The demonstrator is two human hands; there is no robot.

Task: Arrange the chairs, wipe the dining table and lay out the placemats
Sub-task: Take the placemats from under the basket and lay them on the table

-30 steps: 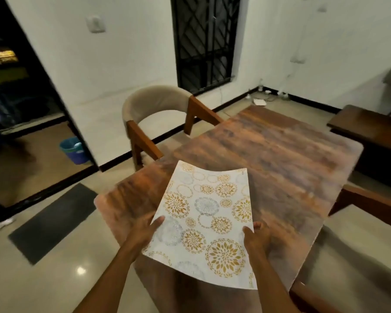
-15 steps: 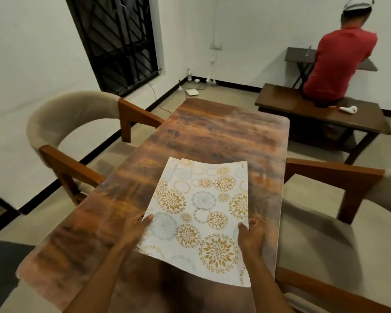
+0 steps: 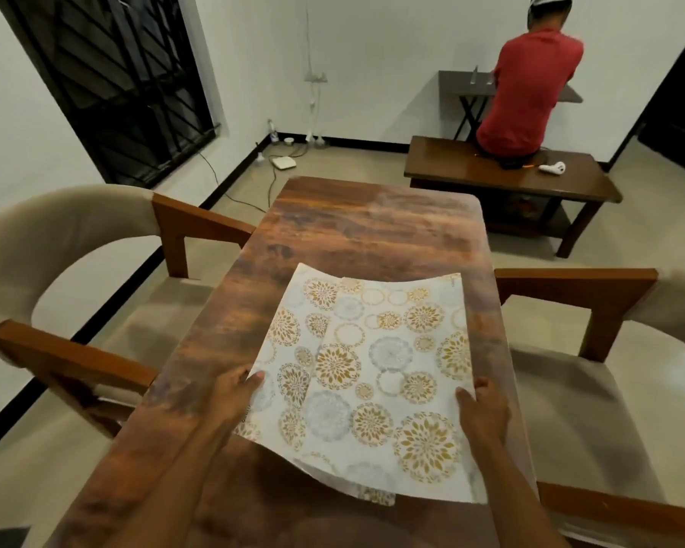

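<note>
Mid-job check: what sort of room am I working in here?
Probably a home dining room: a long wooden dining table, the left armchair and right armchair at its sides, and patterned placemats that the left hand and right hand hold over it.

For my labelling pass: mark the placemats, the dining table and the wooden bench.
placemats (image 3: 380, 350): head view, patterned face of the top sheet.
dining table (image 3: 372, 227): head view, bare far end of the top.
wooden bench (image 3: 447, 160): head view, bare left part of the seat.
</note>
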